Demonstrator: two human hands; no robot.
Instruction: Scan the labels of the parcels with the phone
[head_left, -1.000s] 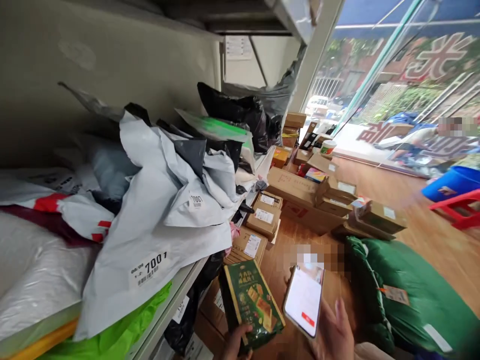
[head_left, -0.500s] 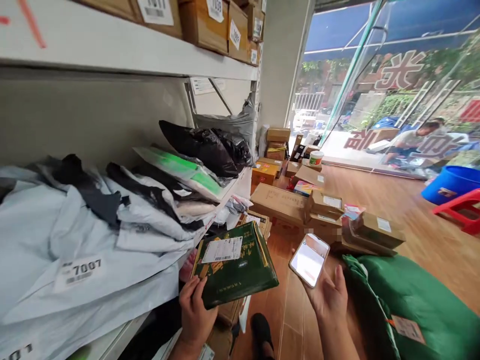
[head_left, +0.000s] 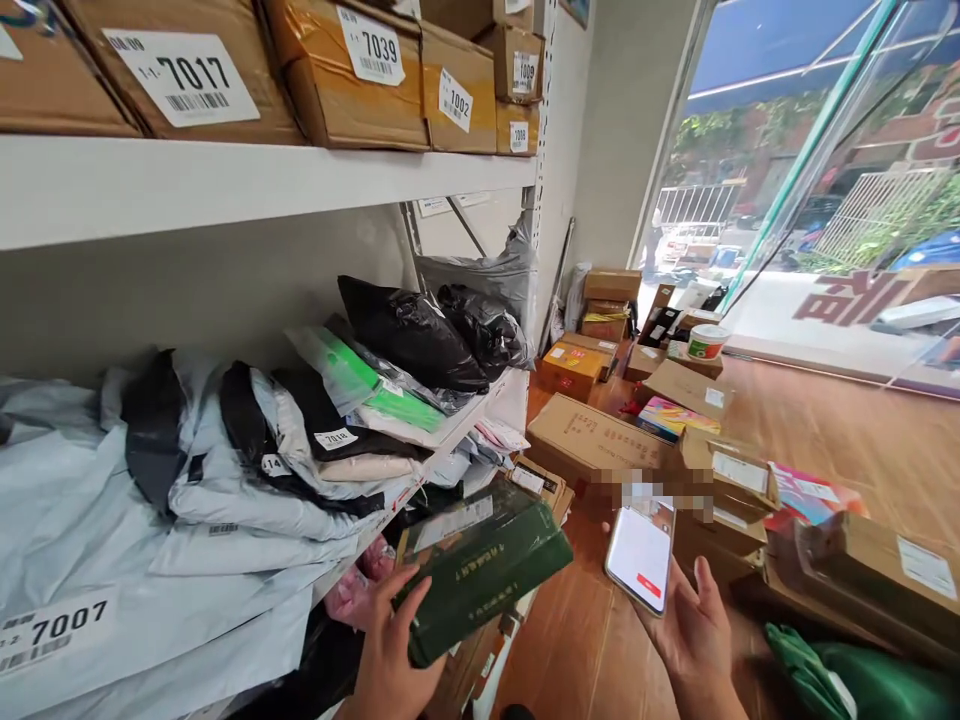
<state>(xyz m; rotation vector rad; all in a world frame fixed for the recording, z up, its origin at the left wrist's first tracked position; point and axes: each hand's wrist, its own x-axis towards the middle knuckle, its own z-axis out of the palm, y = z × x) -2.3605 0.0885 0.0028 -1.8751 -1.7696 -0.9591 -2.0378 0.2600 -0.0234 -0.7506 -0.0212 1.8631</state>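
My left hand (head_left: 397,640) grips the near left corner of a dark green box (head_left: 487,580) with gold lettering. The box is tilted so that its long side faces me, and a white label (head_left: 454,522) shows on its top. In my right hand (head_left: 694,630) lies a smartphone (head_left: 642,550), screen up and lit mostly white with a red button near the bottom. The thumb stands off to the phone's right side. Just left of the green box runs the edge of a shelf with grey and black mailing bags (head_left: 262,530).
Cardboard boxes with number labels (head_left: 367,90) fill the upper shelf (head_left: 300,185). Several cartons (head_left: 600,440) stand on the wooden floor ahead, with a white tub (head_left: 707,341) among them. A green sack (head_left: 877,680) lies at lower right. Behind is a large window (head_left: 825,200).
The green box has tipped so its side now faces me and its top is seen at a slant. My view has turned left and up, showing more of the upper shelf. The phone screen shows a red button.
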